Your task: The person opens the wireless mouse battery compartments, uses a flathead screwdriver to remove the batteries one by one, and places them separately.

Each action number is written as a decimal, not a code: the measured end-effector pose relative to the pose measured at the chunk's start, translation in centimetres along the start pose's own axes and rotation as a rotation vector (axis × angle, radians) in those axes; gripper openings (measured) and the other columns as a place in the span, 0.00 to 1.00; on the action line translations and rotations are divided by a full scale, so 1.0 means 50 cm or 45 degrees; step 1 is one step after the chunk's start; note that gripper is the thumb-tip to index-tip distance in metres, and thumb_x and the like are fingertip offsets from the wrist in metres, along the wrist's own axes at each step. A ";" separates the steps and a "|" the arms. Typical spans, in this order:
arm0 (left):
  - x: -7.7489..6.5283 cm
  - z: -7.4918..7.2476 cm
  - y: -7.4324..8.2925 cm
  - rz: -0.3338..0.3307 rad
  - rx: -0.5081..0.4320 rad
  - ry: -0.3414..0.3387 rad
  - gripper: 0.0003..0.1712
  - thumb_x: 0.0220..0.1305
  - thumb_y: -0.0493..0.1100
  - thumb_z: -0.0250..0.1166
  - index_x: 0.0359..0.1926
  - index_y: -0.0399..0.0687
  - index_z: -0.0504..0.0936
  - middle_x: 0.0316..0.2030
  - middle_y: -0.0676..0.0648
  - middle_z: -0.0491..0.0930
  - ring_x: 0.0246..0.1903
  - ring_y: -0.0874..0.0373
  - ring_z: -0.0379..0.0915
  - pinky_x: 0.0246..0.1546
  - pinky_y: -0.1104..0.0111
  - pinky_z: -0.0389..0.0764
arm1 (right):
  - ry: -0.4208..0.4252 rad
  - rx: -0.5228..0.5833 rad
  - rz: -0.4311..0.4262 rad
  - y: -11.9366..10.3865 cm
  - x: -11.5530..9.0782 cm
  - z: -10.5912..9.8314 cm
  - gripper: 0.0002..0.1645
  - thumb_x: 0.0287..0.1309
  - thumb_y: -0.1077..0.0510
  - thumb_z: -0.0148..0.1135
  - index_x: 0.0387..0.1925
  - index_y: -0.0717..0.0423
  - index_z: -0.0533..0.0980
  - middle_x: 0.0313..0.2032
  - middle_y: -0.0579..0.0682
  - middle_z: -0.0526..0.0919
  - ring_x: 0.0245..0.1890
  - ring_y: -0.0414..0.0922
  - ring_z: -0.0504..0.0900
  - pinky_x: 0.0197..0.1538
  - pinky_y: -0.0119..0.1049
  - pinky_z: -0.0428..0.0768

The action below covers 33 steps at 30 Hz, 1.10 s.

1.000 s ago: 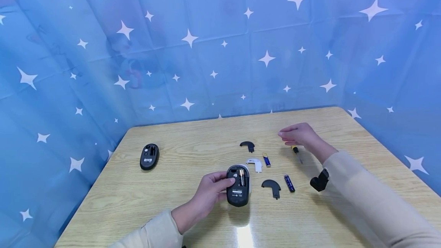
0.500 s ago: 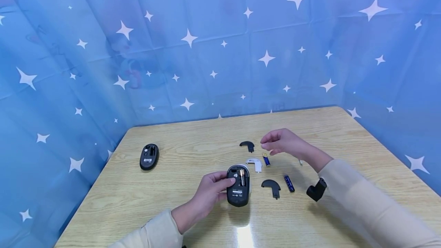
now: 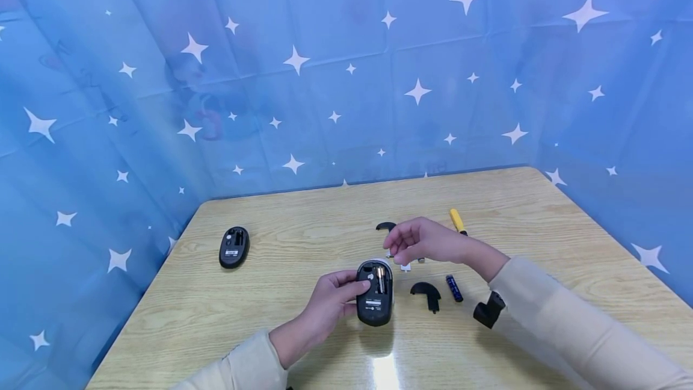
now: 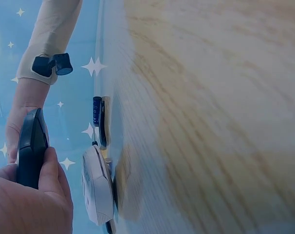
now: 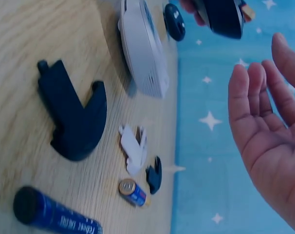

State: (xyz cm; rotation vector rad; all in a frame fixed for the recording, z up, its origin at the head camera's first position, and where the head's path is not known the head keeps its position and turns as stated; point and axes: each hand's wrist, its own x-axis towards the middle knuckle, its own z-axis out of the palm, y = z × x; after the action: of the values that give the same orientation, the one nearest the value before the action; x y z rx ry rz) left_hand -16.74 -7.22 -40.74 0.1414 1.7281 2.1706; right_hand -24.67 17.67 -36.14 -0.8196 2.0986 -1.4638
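Note:
My left hand (image 3: pixel 325 303) holds a black computer mouse (image 3: pixel 373 309) by its side, raised over the table with its underside toward me. Its battery bay is uncovered, and a gold-coloured battery (image 3: pixel 381 278) shows inside. Beyond it, just above the mouse's far end in the head view, hovers my right hand (image 3: pixel 428 242). Its fingers are loosely bent, and the right wrist view shows nothing between them. A white mouse (image 4: pixel 96 187) lies on the table, mostly hidden behind the black one in the head view.
Near the hands lie a black battery cover (image 3: pixel 428 292), a blue battery (image 3: pixel 454 288), a white cover (image 5: pixel 133 150), a blue-and-gold battery (image 5: pixel 134 193) and another black cover (image 3: pixel 386 225). A yellow-handled screwdriver (image 3: pixel 457 219) is farther back. Another black mouse (image 3: pixel 234 247) sits at the left.
My right hand has moved left and nearer from beside the screwdriver, whose yellow handle now shows. It now overlaps the white cover and a battery. The left hand and its mouse stay put.

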 end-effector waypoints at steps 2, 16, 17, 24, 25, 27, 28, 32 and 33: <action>0.000 0.000 0.000 0.004 0.007 -0.007 0.21 0.63 0.36 0.64 0.53 0.25 0.75 0.42 0.40 0.80 0.41 0.52 0.81 0.44 0.61 0.84 | -0.030 -0.041 -0.022 -0.005 0.001 0.008 0.18 0.57 0.62 0.68 0.49 0.63 0.77 0.42 0.62 0.79 0.43 0.53 0.78 0.43 0.43 0.83; 0.000 -0.002 -0.003 0.003 0.018 -0.020 0.21 0.62 0.36 0.64 0.52 0.24 0.75 0.44 0.39 0.80 0.42 0.52 0.80 0.45 0.61 0.84 | -0.159 -0.122 -0.086 -0.009 0.013 0.034 0.17 0.54 0.64 0.70 0.47 0.56 0.81 0.34 0.52 0.79 0.37 0.50 0.76 0.41 0.40 0.82; 0.000 -0.002 -0.003 0.003 0.021 -0.022 0.21 0.62 0.36 0.64 0.52 0.24 0.75 0.43 0.39 0.80 0.42 0.52 0.80 0.45 0.61 0.84 | -0.165 -0.122 -0.087 -0.009 0.014 0.035 0.17 0.53 0.64 0.70 0.47 0.56 0.81 0.34 0.51 0.79 0.37 0.49 0.76 0.40 0.39 0.82; -0.001 0.000 -0.005 -0.004 0.029 -0.021 0.21 0.63 0.35 0.63 0.53 0.24 0.74 0.42 0.41 0.80 0.41 0.53 0.80 0.44 0.61 0.84 | -0.184 -0.144 -0.100 -0.005 0.017 0.039 0.15 0.53 0.64 0.70 0.45 0.57 0.83 0.34 0.50 0.81 0.36 0.47 0.76 0.38 0.35 0.80; -0.001 -0.001 -0.006 -0.006 0.030 -0.019 0.21 0.63 0.35 0.62 0.54 0.24 0.74 0.42 0.41 0.80 0.41 0.53 0.80 0.44 0.61 0.84 | -0.183 -0.151 -0.105 -0.004 0.018 0.039 0.15 0.54 0.64 0.70 0.45 0.57 0.83 0.34 0.50 0.81 0.36 0.47 0.76 0.38 0.35 0.80; 0.000 -0.001 -0.006 -0.014 0.032 -0.013 0.21 0.63 0.35 0.62 0.54 0.24 0.74 0.43 0.41 0.80 0.41 0.53 0.80 0.43 0.61 0.84 | -0.180 -0.160 -0.114 -0.002 0.018 0.041 0.14 0.54 0.65 0.70 0.44 0.59 0.83 0.34 0.50 0.81 0.36 0.47 0.76 0.38 0.35 0.80; 0.001 -0.001 -0.007 -0.016 0.034 -0.012 0.21 0.64 0.35 0.62 0.54 0.25 0.74 0.43 0.41 0.80 0.41 0.53 0.80 0.43 0.61 0.84 | -0.177 -0.168 -0.119 -0.002 0.019 0.041 0.14 0.54 0.65 0.70 0.44 0.59 0.83 0.34 0.50 0.81 0.36 0.47 0.76 0.38 0.35 0.80; 0.002 -0.002 -0.009 -0.019 0.038 -0.007 0.21 0.63 0.35 0.63 0.54 0.25 0.74 0.42 0.42 0.80 0.41 0.53 0.81 0.43 0.62 0.84 | -0.170 -0.189 -0.117 -0.003 0.019 0.043 0.13 0.54 0.64 0.70 0.43 0.58 0.83 0.34 0.49 0.82 0.35 0.46 0.76 0.38 0.34 0.80; 0.002 -0.001 -0.009 -0.018 0.038 -0.008 0.21 0.64 0.35 0.63 0.54 0.25 0.74 0.42 0.42 0.80 0.41 0.53 0.81 0.43 0.62 0.84 | -0.169 -0.193 -0.115 -0.004 0.019 0.043 0.13 0.54 0.64 0.70 0.43 0.58 0.83 0.34 0.49 0.82 0.35 0.46 0.76 0.37 0.34 0.80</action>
State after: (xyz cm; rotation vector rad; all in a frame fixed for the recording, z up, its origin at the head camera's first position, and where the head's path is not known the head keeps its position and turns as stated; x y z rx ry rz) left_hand -16.77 -7.17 -41.19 0.1434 1.7539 2.1328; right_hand -23.90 15.49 -36.70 -1.0517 2.1154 -1.2684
